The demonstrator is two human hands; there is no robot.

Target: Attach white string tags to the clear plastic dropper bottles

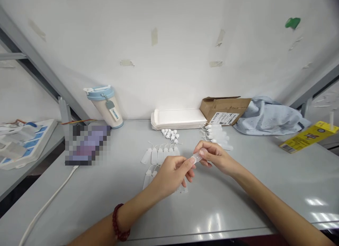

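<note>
Above the grey table, my left hand and my right hand are closed on the two ends of one small translucent plastic tube. Fingers cover part of it. Left of the hands lies a row of similar translucent tubes with thin white cords at their tops. A second row is partly hidden under my left hand and wrist. Small white caps form a loose pile behind the rows. Further tubes with cords are stacked just beyond my right hand.
Along the wall stand a blue-lidded tumbler, a stack of white trays, an open cardboard box and a light blue cloth. A yellow drink carton lies right. A blurred phone with a cable and a power strip are left.
</note>
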